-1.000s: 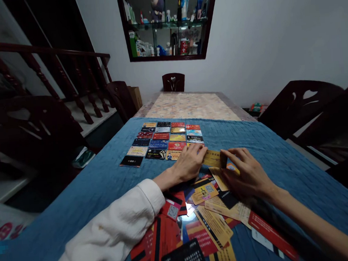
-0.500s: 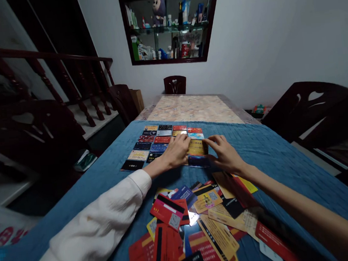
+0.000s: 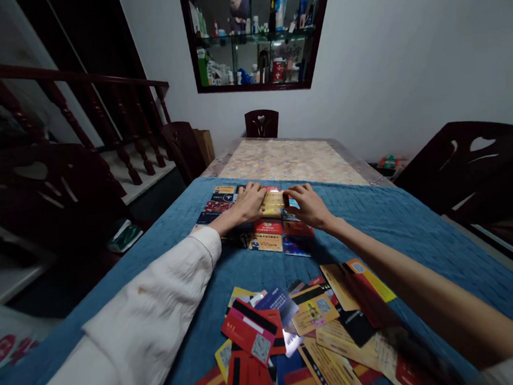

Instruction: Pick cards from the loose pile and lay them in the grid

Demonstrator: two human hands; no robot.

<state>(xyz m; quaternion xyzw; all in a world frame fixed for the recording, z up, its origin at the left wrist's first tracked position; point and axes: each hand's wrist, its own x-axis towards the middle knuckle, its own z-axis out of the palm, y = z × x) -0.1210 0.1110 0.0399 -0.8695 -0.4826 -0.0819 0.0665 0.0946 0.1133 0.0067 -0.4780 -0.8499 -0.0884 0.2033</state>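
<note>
A gold card (image 3: 273, 203) is between my two hands, over the far rows of laid-out cards. My left hand (image 3: 249, 203) has its curled fingertips at the card's left edge, while its wrist covers part of the left columns. At the opposite edge, my right hand (image 3: 308, 205) pinches the card's side with thumb and fingers. Below the hands lie a red card (image 3: 268, 227), a yellow VIP card (image 3: 265, 242) and a dark blue card (image 3: 297, 246) in neat rows. Closer to me, an overlapping pile holds a red card with a QR code (image 3: 249, 331) and several others.
A blue cloth (image 3: 167, 302) covers the near table, and a patterned cover (image 3: 289, 159) shows beyond it. Dark wooden chairs (image 3: 262, 123) stand around. A glass-shelved cabinet (image 3: 254, 89) is set in the wall, and a railing (image 3: 71, 80) runs along the left.
Both hands have moved the gold card away from me and slightly left, off the right column towards the far rows. The red and yellow VIP cards beneath are now uncovered.
</note>
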